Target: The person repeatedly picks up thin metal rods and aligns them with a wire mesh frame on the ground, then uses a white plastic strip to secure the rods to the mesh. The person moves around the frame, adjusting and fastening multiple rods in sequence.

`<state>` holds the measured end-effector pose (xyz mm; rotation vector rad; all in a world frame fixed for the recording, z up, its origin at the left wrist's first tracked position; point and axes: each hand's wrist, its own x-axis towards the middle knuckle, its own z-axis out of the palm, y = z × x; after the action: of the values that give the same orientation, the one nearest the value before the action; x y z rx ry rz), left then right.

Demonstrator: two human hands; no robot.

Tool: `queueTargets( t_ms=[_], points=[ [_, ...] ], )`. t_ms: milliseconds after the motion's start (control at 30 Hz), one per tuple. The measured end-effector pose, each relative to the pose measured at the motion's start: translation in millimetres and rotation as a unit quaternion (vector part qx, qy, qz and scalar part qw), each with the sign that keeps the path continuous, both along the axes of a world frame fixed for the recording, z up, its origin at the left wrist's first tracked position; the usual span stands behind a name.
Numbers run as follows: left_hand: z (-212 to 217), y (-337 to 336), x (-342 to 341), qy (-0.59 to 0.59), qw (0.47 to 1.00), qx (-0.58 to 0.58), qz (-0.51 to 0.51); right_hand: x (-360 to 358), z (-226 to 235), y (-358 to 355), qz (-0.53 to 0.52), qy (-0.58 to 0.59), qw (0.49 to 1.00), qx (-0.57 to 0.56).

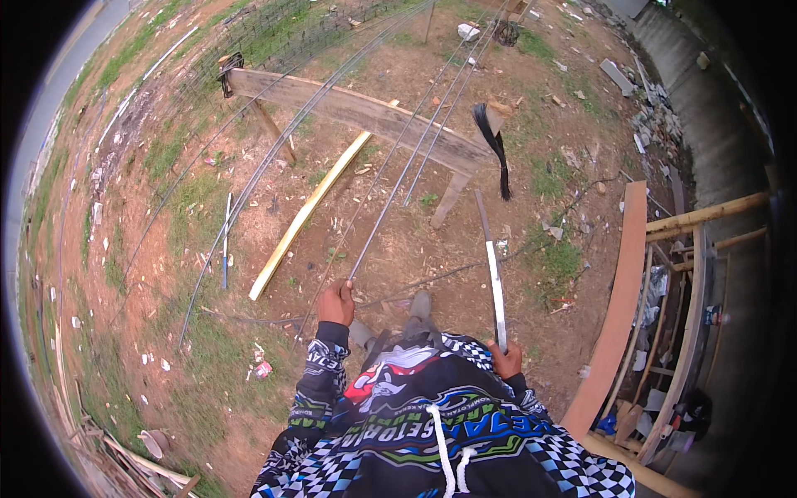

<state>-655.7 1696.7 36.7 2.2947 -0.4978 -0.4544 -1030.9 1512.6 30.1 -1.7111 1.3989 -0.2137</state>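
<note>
My left hand (335, 303) is closed around the near end of a long thin metal rod (384, 214). The rod runs away from me and rests across a raised wooden plank (357, 116). In my right hand (506, 359) is a long, flat bar (496, 286), silver along its near part and narrower and dark toward its far tip. Its far end points away from me, near the plank's right leg. A bundle of black wires or strands (492, 149) hangs over the plank's right end. More thin rods (274, 158) lie across the plank to the left.
A yellowish wooden batten (311, 216) slants on the ground under the plank. A blue-ended bar (225, 249) lies left of it. On the right stand a reddish board (614, 307) and a wooden frame (693, 324) with scraps. Rubble (656, 129) lies beside a concrete channel (722, 108).
</note>
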Motion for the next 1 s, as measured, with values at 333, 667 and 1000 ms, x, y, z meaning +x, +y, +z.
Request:
queueTargets(
  t_ms=[333, 667, 1000],
  points=[
    [-52.7, -160.3, 89.1, -0.009, 0.996, -0.085, 0.000, 27.1, 2.1, -21.2, -0.031, -0.048, 0.992, 0.114],
    [-7.6, -232.4, 98.7, 0.423, 0.890, -0.167, -0.026, 9.5, 0.5, -7.1, -0.070, -0.032, 0.986, 0.147],
    [-54.0, -198.1, 99.0, 0.185, 0.973, -0.099, -0.098, 17.8, -4.3, 1.5, -0.058, -0.069, 0.985, 0.144]
  ],
)
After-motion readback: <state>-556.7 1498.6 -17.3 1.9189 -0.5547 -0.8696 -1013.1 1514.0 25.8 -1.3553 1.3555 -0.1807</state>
